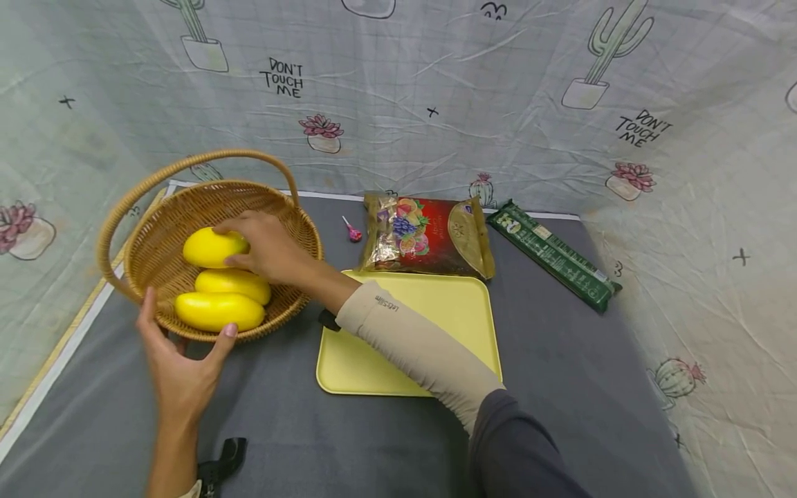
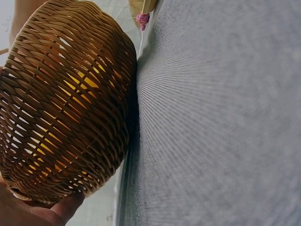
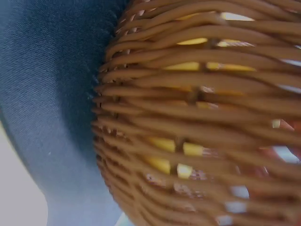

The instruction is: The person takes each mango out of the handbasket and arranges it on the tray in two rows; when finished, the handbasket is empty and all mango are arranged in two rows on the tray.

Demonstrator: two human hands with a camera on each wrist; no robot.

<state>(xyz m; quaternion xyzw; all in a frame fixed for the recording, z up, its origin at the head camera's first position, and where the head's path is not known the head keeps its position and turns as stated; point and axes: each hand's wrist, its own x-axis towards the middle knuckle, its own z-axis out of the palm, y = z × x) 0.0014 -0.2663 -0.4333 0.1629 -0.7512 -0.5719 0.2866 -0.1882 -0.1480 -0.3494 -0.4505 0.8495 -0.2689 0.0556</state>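
A wicker basket (image 1: 305,235) with a tall arched handle stands at the left in the head view. Two yellow mangoes lie low in it, the front mango (image 1: 218,312) and the one behind it (image 1: 233,283). My right hand (image 1: 269,245) reaches in over the right rim and holds a third mango (image 1: 208,247) between thumb and fingers. At the near rim, my left hand (image 1: 183,377) grips the basket with thumb and fingers spread apart. The left wrist view shows the basket's woven side (image 2: 70,94), with yellow showing through the gaps; the right wrist view shows weave (image 3: 188,108) close up.
A yellow tray (image 1: 398,377) lies under my right forearm. Behind it are a red and gold fruit-printed bag (image 1: 429,235) and a pink lollipop (image 1: 354,234). A long green packet (image 1: 554,256) lies at the right. A printed cloth (image 1: 398,90) hangs behind the grey table surface.
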